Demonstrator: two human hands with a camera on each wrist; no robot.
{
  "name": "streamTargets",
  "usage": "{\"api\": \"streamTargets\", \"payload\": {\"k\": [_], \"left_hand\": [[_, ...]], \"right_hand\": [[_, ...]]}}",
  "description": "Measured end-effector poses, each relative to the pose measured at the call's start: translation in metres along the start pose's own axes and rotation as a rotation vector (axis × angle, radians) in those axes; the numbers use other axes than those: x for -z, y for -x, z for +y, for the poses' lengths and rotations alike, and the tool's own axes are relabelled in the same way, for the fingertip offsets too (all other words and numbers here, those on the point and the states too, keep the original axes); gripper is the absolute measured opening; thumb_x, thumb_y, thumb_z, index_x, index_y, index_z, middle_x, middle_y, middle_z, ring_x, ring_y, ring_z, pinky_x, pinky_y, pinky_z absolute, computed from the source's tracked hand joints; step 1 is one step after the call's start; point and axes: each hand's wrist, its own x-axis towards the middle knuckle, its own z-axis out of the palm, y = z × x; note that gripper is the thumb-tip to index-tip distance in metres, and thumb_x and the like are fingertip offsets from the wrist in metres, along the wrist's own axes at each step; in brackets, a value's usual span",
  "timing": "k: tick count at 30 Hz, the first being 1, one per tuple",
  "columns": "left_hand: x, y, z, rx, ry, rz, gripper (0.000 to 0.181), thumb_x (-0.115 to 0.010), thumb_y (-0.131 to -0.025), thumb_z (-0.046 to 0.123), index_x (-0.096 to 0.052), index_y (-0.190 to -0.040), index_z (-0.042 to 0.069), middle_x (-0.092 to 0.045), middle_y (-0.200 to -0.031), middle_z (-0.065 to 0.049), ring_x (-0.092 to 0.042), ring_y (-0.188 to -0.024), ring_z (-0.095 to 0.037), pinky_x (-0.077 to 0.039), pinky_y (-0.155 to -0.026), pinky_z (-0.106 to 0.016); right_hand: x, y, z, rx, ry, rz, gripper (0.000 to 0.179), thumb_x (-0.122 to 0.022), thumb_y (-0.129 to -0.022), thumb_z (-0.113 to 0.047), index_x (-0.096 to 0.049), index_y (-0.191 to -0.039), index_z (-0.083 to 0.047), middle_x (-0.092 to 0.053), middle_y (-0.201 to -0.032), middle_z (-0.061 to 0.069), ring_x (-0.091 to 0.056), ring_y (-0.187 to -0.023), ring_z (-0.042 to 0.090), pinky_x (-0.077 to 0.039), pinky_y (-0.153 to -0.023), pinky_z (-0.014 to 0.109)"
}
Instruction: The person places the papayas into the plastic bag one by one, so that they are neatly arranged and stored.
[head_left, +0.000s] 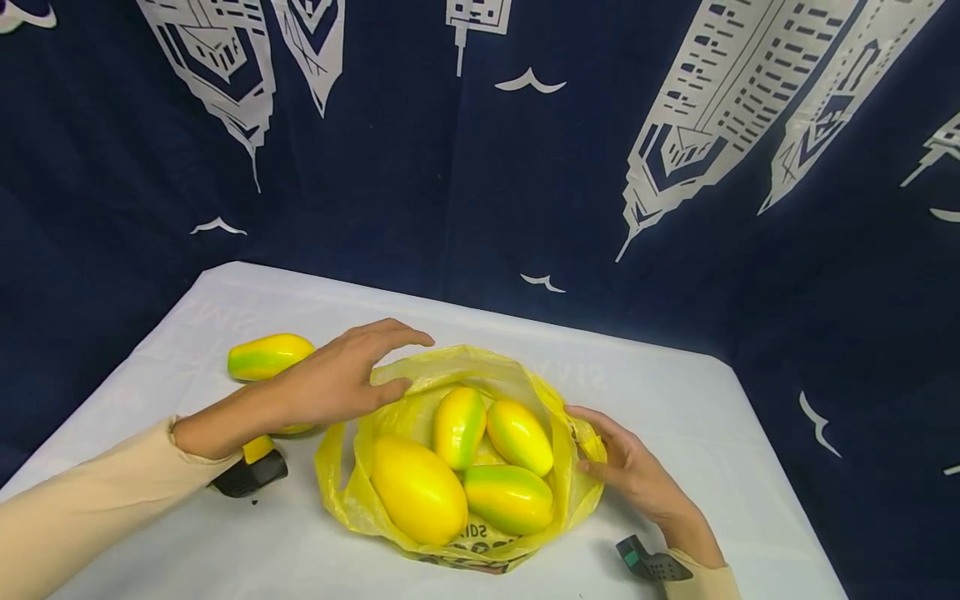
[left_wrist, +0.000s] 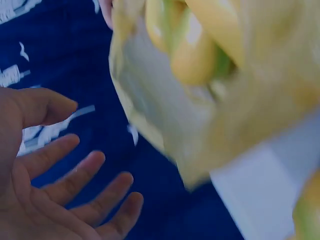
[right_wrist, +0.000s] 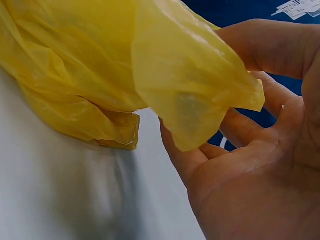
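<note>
A yellow plastic bag (head_left: 480, 360) stands on the table, its mouth spread upward. Inside it lie several glossy yellow-and-green fruits (head_left: 510, 498), shaped like papayas or mangoes, and a larger plain yellow one (head_left: 418, 490). My left hand (head_left: 337, 375) hovers at the bag's upper left rim, fingers apart, holding nothing; the left wrist view shows its palm away from the plastic. At the opposite side, my right hand (head_left: 637, 467) holds the bag's right edge, with a loose flap (right_wrist: 195, 100) of it between thumb and fingers.
Another yellow-green fruit (head_left: 270, 357) lies on the white-covered table (head_left: 675, 392) at the left, and one more is partly hidden under my left forearm. A dark blue curtain (head_left: 420, 208) with white building prints hangs behind. Black wrist devices (head_left: 251, 473) sit at both wrists.
</note>
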Motion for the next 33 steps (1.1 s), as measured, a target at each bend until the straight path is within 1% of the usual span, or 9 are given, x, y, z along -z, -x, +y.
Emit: {"api": "streamTargets", "payload": {"k": [3,5,10,15,19,23,27,33], "left_hand": [[0.011,0.003,-0.013,-0.002,-0.059,0.009,0.049,-0.067,-0.093,0.012,-0.055,-0.141,0.013,-0.055,-0.143,-0.007,-0.05,-0.136,-0.03,-0.045,-0.107,-0.055],[0.018,0.005,-0.022,0.012,-0.088,0.002,0.048,-0.069,-0.093,0.012,-0.057,-0.139,0.012,-0.056,-0.143,-0.009,-0.049,-0.136,-0.032,-0.045,-0.107,-0.056],[0.034,0.015,-0.044,0.057,-0.106,-0.054,0.045,-0.073,-0.09,0.015,-0.061,-0.134,0.014,-0.057,-0.142,-0.009,-0.052,-0.133,-0.034,-0.047,-0.105,-0.057],[0.043,0.022,-0.071,0.072,-0.087,-0.107,0.043,-0.074,-0.088,0.012,-0.064,-0.13,0.016,-0.06,-0.138,-0.006,-0.055,-0.128,-0.031,-0.046,-0.105,-0.058],[0.047,0.024,-0.094,0.105,-0.112,-0.133,0.042,-0.076,-0.086,0.01,-0.067,-0.126,0.018,-0.06,-0.137,-0.005,-0.055,-0.127,-0.031,-0.045,-0.105,-0.059],[0.052,0.023,-0.115,0.144,-0.135,-0.155,0.044,-0.076,-0.084,0.007,-0.068,-0.127,0.017,-0.055,-0.142,-0.014,-0.047,-0.133,-0.04,-0.039,-0.107,-0.066],[0.06,0.023,-0.132,0.18,-0.105,-0.172,0.047,-0.074,-0.084,0.005,-0.067,-0.129,0.014,-0.047,-0.148,-0.022,-0.039,-0.138,-0.047,-0.035,-0.107,-0.071],[0.066,0.034,-0.158,0.271,-0.042,-0.193,0.048,-0.076,-0.085,0.012,-0.065,-0.132,0.014,-0.043,-0.15,-0.025,-0.034,-0.139,-0.05,-0.029,-0.105,-0.077]], "right_hand": [[0.0,0.001,0.0,-0.003,0.007,0.008,0.068,-0.063,-0.093,0.004,-0.035,-0.154,-0.006,-0.035,-0.16,0.004,-0.037,-0.142,0.001,-0.033,-0.111,0.011],[0.0,0.002,0.0,-0.005,0.01,0.01,0.068,-0.063,-0.093,0.003,-0.035,-0.154,-0.006,-0.035,-0.16,0.004,-0.037,-0.142,0.001,-0.033,-0.111,0.011],[0.0,0.002,0.0,-0.005,0.018,0.011,0.068,-0.063,-0.092,0.004,-0.035,-0.154,-0.006,-0.036,-0.16,0.004,-0.037,-0.141,0.001,-0.033,-0.11,0.011],[0.001,0.002,-0.001,-0.014,0.026,0.014,0.069,-0.064,-0.092,0.003,-0.036,-0.154,-0.007,-0.036,-0.16,0.004,-0.037,-0.141,0.001,-0.033,-0.11,0.011],[0.0,0.002,-0.001,-0.026,0.023,0.012,0.069,-0.064,-0.091,0.003,-0.036,-0.154,-0.008,-0.035,-0.16,0.003,-0.036,-0.141,0.0,-0.033,-0.11,0.011],[0.0,0.003,0.0,-0.014,0.017,0.011,0.068,-0.063,-0.092,0.003,-0.036,-0.154,-0.007,-0.035,-0.161,0.004,-0.035,-0.142,0.0,-0.032,-0.111,0.011],[0.001,0.004,0.001,0.015,0.01,0.009,0.067,-0.062,-0.093,0.003,-0.035,-0.154,-0.005,-0.034,-0.161,0.006,-0.036,-0.142,0.002,-0.031,-0.111,0.011],[0.002,0.003,-0.002,0.016,0.02,-0.001,0.067,-0.062,-0.093,0.004,-0.035,-0.154,-0.006,-0.034,-0.161,0.005,-0.036,-0.142,0.002,-0.034,-0.111,0.013]]}}
